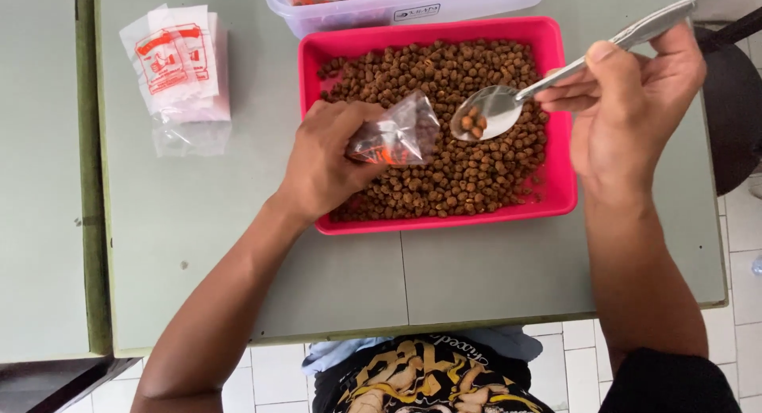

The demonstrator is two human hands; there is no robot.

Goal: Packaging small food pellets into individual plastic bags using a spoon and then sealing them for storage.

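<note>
A pink tray [556, 198] on the grey-green table holds several brown round snacks [468, 167]. My left hand [325, 159] grips a small clear plastic bag [401, 131] with orange print, partly filled, held over the tray. My right hand [627, 103] holds a metal spoon [508, 105] by its handle. The spoon's bowl carries a few brown snacks and sits just right of the bag's mouth.
A stack of empty clear printed bags [178, 71] lies at the table's far left. A clear plastic container [413, 6] stands behind the tray. A second table [40, 175] adjoins on the left. A dark chair [734, 103] is at the right.
</note>
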